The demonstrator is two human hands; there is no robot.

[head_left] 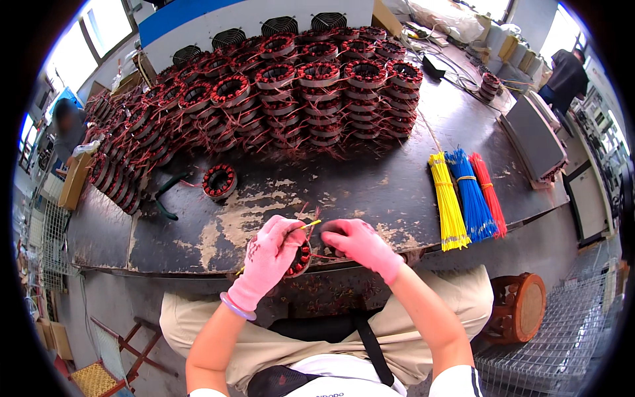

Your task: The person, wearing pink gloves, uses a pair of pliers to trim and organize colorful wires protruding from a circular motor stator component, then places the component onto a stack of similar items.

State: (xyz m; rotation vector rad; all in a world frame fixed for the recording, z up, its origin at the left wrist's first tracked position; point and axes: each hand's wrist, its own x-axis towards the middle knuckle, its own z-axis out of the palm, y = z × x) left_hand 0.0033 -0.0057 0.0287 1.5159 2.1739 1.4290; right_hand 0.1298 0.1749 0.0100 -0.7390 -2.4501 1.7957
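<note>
My left hand (268, 255), in a pink glove, pinches a yellow wire (311, 225) whose end sticks out toward the right. Under its fingers, at the table's front edge, lies a motor stator (304, 259) with red windings, partly covered by the glove. Thin dark-red leads rise from that stator beside the fingertips. My right hand (362, 243), also gloved in pink, is closed in a pinch just right of the stator. A thin red lead runs toward its fingers, but what they grip is hidden.
Stacked stators (324, 99) fill the back of the worn black table (370, 192). A single stator (232, 182) and dark-green-handled pliers (159, 195) lie left. Bundles of yellow (448, 202), blue (471, 195) and red wires (488, 195) lie right. Two people are farther off.
</note>
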